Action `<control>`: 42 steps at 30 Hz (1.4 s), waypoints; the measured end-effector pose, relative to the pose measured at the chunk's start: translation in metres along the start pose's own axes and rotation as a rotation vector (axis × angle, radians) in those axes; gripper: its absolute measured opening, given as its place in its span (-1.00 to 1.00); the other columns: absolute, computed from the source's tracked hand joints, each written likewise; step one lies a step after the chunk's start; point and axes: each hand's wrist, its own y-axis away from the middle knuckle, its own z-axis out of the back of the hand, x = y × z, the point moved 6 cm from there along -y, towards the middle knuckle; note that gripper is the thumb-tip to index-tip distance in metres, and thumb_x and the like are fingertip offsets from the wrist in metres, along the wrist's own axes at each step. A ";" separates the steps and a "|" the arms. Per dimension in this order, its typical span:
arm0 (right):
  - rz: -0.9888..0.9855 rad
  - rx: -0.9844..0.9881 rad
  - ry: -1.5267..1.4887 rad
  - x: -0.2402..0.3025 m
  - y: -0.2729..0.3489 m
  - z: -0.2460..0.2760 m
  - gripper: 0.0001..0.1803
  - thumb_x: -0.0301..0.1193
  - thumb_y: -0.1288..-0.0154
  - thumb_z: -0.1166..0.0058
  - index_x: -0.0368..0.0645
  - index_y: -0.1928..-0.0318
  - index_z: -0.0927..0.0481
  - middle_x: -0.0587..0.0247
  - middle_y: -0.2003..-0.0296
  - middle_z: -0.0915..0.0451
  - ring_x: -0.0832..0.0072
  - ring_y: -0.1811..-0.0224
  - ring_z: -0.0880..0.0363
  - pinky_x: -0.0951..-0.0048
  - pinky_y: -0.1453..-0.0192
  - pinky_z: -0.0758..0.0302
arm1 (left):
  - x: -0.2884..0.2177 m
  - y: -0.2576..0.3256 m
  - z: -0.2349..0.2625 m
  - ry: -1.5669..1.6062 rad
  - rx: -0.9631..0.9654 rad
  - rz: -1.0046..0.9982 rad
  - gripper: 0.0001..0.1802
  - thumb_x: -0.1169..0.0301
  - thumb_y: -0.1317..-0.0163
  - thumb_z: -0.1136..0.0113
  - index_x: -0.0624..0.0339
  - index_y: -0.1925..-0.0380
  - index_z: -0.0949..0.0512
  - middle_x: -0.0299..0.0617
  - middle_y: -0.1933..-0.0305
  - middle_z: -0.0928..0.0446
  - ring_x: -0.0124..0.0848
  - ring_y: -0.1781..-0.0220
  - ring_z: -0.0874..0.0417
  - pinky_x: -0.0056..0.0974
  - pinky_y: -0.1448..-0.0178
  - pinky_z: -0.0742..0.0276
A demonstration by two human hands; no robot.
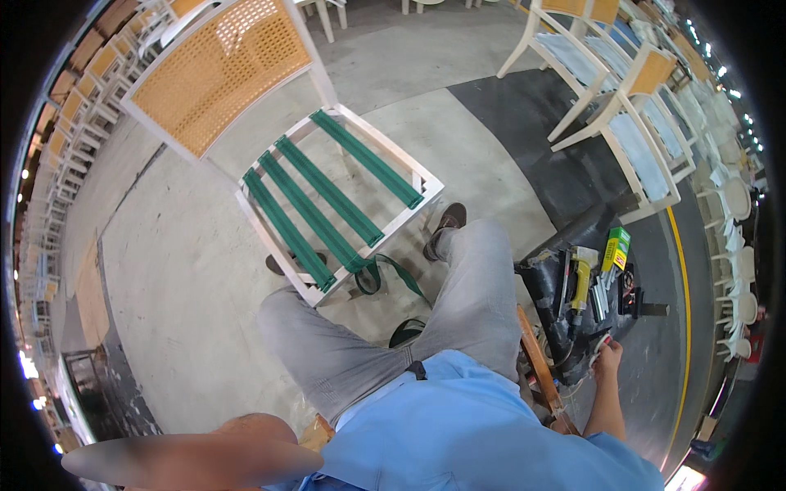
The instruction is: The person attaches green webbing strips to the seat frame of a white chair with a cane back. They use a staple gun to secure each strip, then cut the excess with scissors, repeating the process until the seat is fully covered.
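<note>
A: What fills most of the view?

B: A grey floor (pixel 196 303), and on it, right before the person's knees, a white chair (pixel 397 221) with a caned back (pixel 221 82).

A: Any others?

B: More chairs (pixel 639 151) with pale seats at the upper right, and a long row of chairs (pixel 78 98) curving along the left edge.

A: And the person?

B: A blue shirt (pixel 458 421) and grey trousers (pixel 483 295), knees spread toward the chair.

A: What stands at the right?

B: A black stand (pixel 540 295), beside the right thigh. A brown wooden bar (pixel 536 356) slants near its lower edge.

A: And on the chair?

B: Four green straps (pixel 329 192) run from back to front across the seat frame. A loose strap (pixel 409 282) hangs below its front rail.

A: What lies on the stand?

B: A yellow tool (pixel 582 278), a green and yellow box (pixel 616 248) just right of it, and silvery strips (pixel 602 296) below the box.

A: The hands?

B: The right hand (pixel 607 360) is at the stand's near end, fingers curled around a small item (pixel 600 342), its kind too small to tell. A blur covers the lower left; what the left hand does cannot be told.
</note>
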 end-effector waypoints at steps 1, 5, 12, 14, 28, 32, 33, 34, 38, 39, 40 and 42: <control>0.026 -0.023 -0.023 0.003 0.002 0.008 -0.19 -0.47 -0.23 -0.17 -0.13 -0.49 -0.22 -0.05 -0.04 -0.57 0.22 0.14 -0.66 0.22 0.31 -0.57 | 0.004 0.005 0.004 0.021 -0.024 0.002 -0.40 0.48 -0.42 -0.09 -0.60 -0.31 -0.52 -0.47 0.54 -0.36 -0.59 0.59 -0.42 -0.25 0.19 -0.68; 0.081 0.006 -0.020 0.037 0.022 -0.007 -0.26 -0.40 -0.33 -0.27 -0.15 -0.48 -0.29 0.24 0.22 -0.62 0.52 0.37 -0.59 0.48 0.46 -0.42 | 0.008 0.020 0.002 0.078 -0.168 -0.081 -0.53 0.41 -0.40 -0.13 -0.36 -0.25 -0.61 -0.37 0.47 -0.54 -0.47 0.49 -0.57 -0.18 0.18 -0.67; 0.370 0.313 -0.145 0.145 0.061 -0.100 -0.38 -0.26 -0.38 -0.39 -0.15 -0.36 -0.50 0.52 0.37 -0.52 0.76 0.53 -0.37 0.61 0.51 -0.23 | 0.218 0.205 -0.028 0.236 -0.864 1.204 -0.88 0.51 -0.42 -0.12 0.24 0.09 -0.53 -0.20 0.41 -0.57 -0.38 0.36 -0.67 -0.28 0.12 -0.59; 0.410 0.576 -0.179 0.185 0.106 -0.178 -0.33 -0.35 -0.34 -0.40 -0.16 -0.40 -0.46 0.48 0.25 -0.52 0.74 0.45 -0.41 0.64 0.42 -0.30 | 0.271 0.349 -0.061 0.323 -0.818 1.723 -0.86 0.38 -0.45 -0.21 0.14 0.07 -0.58 -0.26 0.33 -0.61 -0.36 0.30 -0.73 -0.27 0.14 -0.60; 1.444 1.298 0.724 0.249 0.274 -0.411 -0.47 -0.02 -0.19 -0.44 0.10 -0.10 -0.58 0.13 0.15 -0.68 0.11 0.09 -0.68 0.08 -0.02 -0.50 | 0.356 0.456 -0.132 0.824 -1.316 1.848 0.14 0.35 -0.32 -0.45 -0.65 -0.63 0.16 -0.14 -0.71 0.06 0.19 -0.62 -0.14 0.27 -0.64 -0.04; 1.489 1.375 0.778 0.242 0.289 -0.455 -0.48 0.01 -0.19 -0.43 0.10 -0.07 -0.58 0.21 0.18 -0.65 0.17 0.05 -0.66 0.11 -0.06 -0.46 | 0.352 0.460 -0.124 0.770 -1.515 1.676 0.01 0.35 -0.33 -0.44 -0.48 -0.61 -0.02 -0.17 -0.66 -0.06 0.14 -0.57 -0.24 0.25 -0.62 -0.09; 1.493 1.391 0.771 0.242 0.295 -0.464 -0.49 0.00 -0.19 -0.43 0.10 -0.06 -0.58 0.23 0.19 -0.64 0.19 0.04 -0.66 0.12 -0.07 -0.45 | 0.357 0.460 -0.123 0.790 -1.527 1.636 -0.01 0.35 -0.33 -0.44 -0.36 -0.61 -0.03 -0.16 -0.64 -0.11 0.12 -0.55 -0.27 0.26 -0.61 -0.11; 1.519 1.401 0.803 0.242 0.301 -0.472 -0.50 -0.01 -0.19 -0.43 0.11 -0.05 -0.58 0.24 0.19 -0.63 0.21 0.02 -0.65 0.12 -0.08 -0.44 | 0.359 0.460 -0.120 0.808 -1.537 1.596 -0.03 0.35 -0.34 -0.43 -0.24 -0.60 -0.04 -0.15 -0.62 -0.15 0.09 -0.53 -0.30 0.27 -0.59 -0.13; 1.642 1.380 0.892 0.237 0.301 -0.491 -0.53 -0.04 -0.19 -0.41 0.13 -0.05 -0.59 0.28 0.18 -0.60 0.26 -0.03 -0.65 0.14 -0.13 -0.40 | 0.352 0.457 -0.120 0.661 -1.372 1.774 -0.43 0.32 -0.41 -0.35 0.01 -0.37 -0.42 -0.18 -0.33 -0.47 -0.14 -0.42 -0.42 0.08 -0.52 -0.26; 1.679 1.364 0.897 0.237 0.297 -0.493 -0.54 -0.05 -0.20 -0.41 0.13 -0.05 -0.60 0.28 0.17 -0.60 0.26 -0.03 -0.65 0.14 -0.15 -0.39 | 0.344 0.451 -0.117 0.508 -1.146 1.839 -0.53 0.30 -0.43 -0.33 0.08 -0.29 -0.49 -0.19 -0.21 -0.55 -0.20 -0.35 -0.49 0.00 -0.48 -0.32; 1.712 1.357 0.905 0.236 0.295 -0.496 -0.54 -0.05 -0.20 -0.40 0.13 -0.05 -0.60 0.28 0.17 -0.60 0.27 -0.03 -0.65 0.15 -0.16 -0.39 | 0.338 0.443 -0.110 0.353 -0.918 1.879 -0.62 0.29 -0.45 -0.30 0.14 -0.20 -0.57 -0.21 -0.10 -0.63 -0.27 -0.28 -0.55 -0.09 -0.44 -0.39; 1.775 1.339 0.920 0.235 0.291 -0.500 -0.54 -0.05 -0.20 -0.39 0.14 -0.05 -0.61 0.27 0.17 -0.60 0.28 -0.04 -0.65 0.16 -0.18 -0.37 | 0.322 0.427 -0.088 0.257 -0.896 1.819 -0.75 0.28 -0.48 -0.25 0.23 0.03 -0.59 -0.25 0.08 -0.65 -0.34 -0.10 -0.65 -0.25 -0.29 -0.45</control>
